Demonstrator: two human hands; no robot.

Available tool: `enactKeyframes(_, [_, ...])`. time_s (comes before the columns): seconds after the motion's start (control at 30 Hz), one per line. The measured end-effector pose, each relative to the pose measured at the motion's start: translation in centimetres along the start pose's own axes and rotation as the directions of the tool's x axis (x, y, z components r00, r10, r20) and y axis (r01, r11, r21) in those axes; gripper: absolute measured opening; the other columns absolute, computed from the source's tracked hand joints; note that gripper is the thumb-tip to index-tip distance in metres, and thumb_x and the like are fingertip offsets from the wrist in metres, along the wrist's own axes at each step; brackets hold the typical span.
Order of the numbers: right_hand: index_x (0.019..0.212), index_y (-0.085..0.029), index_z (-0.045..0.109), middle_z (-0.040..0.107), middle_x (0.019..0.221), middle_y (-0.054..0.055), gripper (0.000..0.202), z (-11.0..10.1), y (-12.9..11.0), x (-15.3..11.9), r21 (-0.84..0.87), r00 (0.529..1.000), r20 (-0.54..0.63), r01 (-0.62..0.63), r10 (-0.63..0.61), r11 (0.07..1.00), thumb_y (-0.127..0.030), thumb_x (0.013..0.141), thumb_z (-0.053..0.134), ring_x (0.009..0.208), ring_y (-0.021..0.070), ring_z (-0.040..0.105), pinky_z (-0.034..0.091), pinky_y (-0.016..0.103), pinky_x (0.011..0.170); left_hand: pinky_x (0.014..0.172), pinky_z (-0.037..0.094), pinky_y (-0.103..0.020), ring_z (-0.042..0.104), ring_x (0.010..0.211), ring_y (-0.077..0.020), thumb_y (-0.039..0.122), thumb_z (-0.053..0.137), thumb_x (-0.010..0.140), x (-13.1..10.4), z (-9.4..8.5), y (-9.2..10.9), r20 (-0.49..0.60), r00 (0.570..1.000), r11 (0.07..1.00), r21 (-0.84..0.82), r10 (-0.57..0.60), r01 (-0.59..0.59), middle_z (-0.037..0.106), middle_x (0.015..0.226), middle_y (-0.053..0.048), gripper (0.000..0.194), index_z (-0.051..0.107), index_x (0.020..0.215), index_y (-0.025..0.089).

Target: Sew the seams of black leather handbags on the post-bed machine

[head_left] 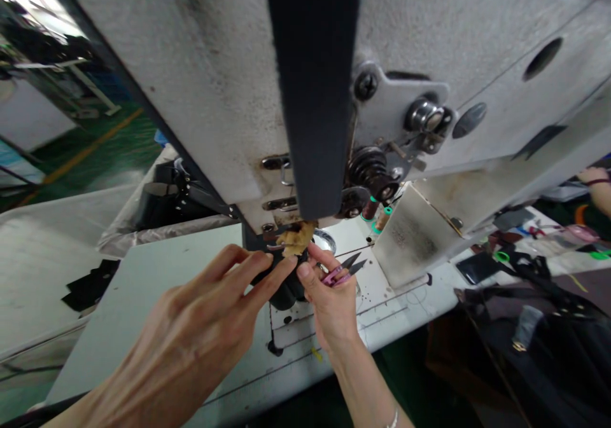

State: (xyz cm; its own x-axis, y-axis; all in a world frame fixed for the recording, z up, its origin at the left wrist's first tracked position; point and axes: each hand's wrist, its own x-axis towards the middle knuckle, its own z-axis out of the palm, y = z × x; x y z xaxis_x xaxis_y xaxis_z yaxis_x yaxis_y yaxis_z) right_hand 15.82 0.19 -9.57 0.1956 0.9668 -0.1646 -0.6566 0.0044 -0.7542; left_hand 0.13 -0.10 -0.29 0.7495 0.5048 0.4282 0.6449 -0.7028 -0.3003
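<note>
A smooth, rounded black piece [282, 296] sits on the pale machine bed [298, 334] beneath crumpled tan wrapping [296, 238], bulging toward the wearer (hands hide its long axis). The left hand [214, 317] reaches in back-up, fingers slightly parted, its grip unclear; the right hand [331, 301] holds pink-handled scissors [340, 276], parted metal blades pointing away rightward.

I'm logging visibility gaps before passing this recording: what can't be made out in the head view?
In the head view:
Black item: partly covered by the left hand; full shape unclear.
Whatever lies behind the yellowish wrap and black bar: hidden by them.
Scissors: handles partly hidden by the right hand.
Co-worker's arm: cut off by the right edge.
Background items, upper left: too blurred to identify.
</note>
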Motion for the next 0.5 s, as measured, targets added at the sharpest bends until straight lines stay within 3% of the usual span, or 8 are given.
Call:
enactKeyframes(0.2, [0.104, -0.026, 0.081, 0.053, 0.087, -0.001, 0.041, 0.0, -0.3, 0.0, 0.05, 0.999, 0.025, -0.043, 0.041, 0.998, -0.03, 0.064, 0.091, 0.062, 0.0064, 0.036, 0.028, 0.02, 0.049, 0.063, 0.064, -0.04, 0.068, 0.094, -0.0295, -0.001, 0.042, 0.083, 1.5, -0.6, 0.5, 0.019, 1.0, 0.999, 0.035, -0.008, 0.007, 0.073, 0.109, -0.012, 0.048, 0.062, 0.125, 0.009])
enactKeyframes(0.33, [0.106, -0.023, 0.078, 0.054, 0.084, -0.002, 0.035, 0.7, -0.4, -0.5, 0.053, 1.0, 0.007, 0.024, -0.024, 0.998, -0.029, 0.072, 0.085, 0.064, 0.0078, 0.041, 0.036, 0.021, 0.056, 0.063, 0.064, -0.038, 0.07, 0.095, -0.0289, 0.0, 0.044, 0.086, 1.4, -0.6, 0.5, 0.022, 1.0, 1.0, 0.017, -0.013, 0.012, 0.074, 0.108, -0.01, 0.044, 0.063, 0.124, 0.01])
enactKeyframes(0.4, [0.109, -0.022, 0.074, 0.057, 0.082, -0.002, 0.036, 1.5, -0.3, -0.6, -0.009, 0.998, -0.021, 0.061, -0.061, 0.998, -0.034, 0.077, 0.082, 0.067, 0.0099, 0.047, 0.043, 0.023, 0.064, 0.074, 0.065, -0.037, 0.07, 0.1, -0.0256, 0.005, 0.052, 0.09, 0.9, -0.5, -0.3, 0.002, 0.999, 0.998, -0.056, -0.038, 0.039, 0.073, 0.112, -0.006, 0.038, 0.062, 0.125, 0.017])
enactKeyframes(0.5, [0.109, -0.021, 0.067, 0.064, 0.09, 0.001, 0.046, 2.8, -0.1, -0.6, -0.137, 0.992, -0.063, 0.099, -0.109, 0.986, -0.04, 0.073, 0.087, 0.079, 0.0146, 0.056, 0.049, 0.027, 0.075, 0.089, 0.062, -0.031, 0.071, 0.102, -0.017, 0.019, 0.067, 0.091, 0.4, -0.4, -3.4, 0.05, 0.995, 0.957, -0.273, -0.083, 0.094, 0.072, 0.118, 0.001, 0.031, 0.062, 0.121, 0.024])
